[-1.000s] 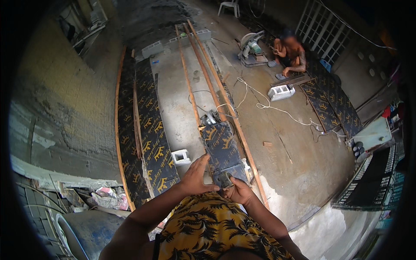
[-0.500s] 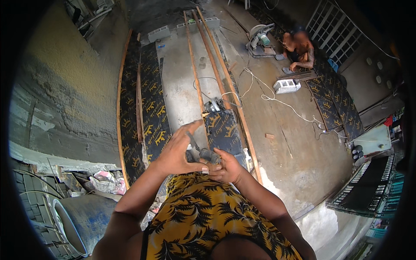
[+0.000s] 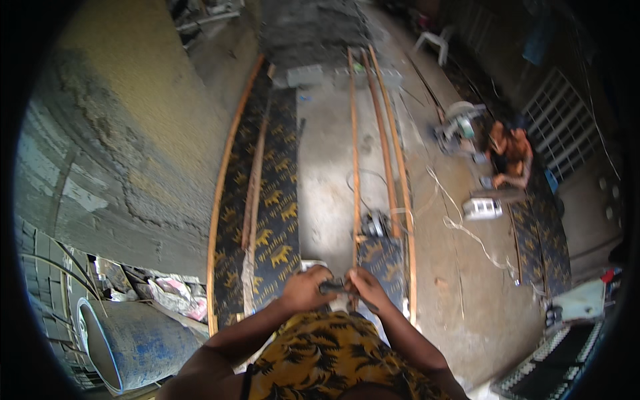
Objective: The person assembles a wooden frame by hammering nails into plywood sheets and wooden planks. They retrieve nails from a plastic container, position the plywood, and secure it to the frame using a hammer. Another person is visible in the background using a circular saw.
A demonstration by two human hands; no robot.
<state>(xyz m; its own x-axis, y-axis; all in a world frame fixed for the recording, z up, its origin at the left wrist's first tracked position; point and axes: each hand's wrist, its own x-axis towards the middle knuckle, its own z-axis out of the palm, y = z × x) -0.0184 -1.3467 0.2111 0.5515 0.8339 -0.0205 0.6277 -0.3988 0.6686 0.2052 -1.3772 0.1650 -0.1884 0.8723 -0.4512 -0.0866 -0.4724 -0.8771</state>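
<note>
My left hand (image 3: 307, 288) and my right hand (image 3: 367, 289) are close together in front of my waist. Between them is a small dark object (image 3: 331, 287), blurred, whose kind I cannot make out. Left fingers curl against one end of it, and the right fingers close on the other. Just beyond my right hand lies a cut piece of black printed plywood (image 3: 380, 259). A handheld circular saw (image 3: 375, 224) rests at its far edge.
Long wooden strips (image 3: 355, 153) run away from me beside black printed sheets (image 3: 277, 177). A rough wall (image 3: 133, 87) and blue barrel (image 3: 147, 337) flank my left. At right are a white cable (image 3: 459, 224), a concrete block (image 3: 483, 209), and a crouching person (image 3: 511, 157) near a chop saw (image 3: 460, 127).
The view has turned, shifting the surroundings right and downward. My left hand, spread before, has curled in around the dark object; its strap no longer shows clearly. My right hand keeps its hold.
</note>
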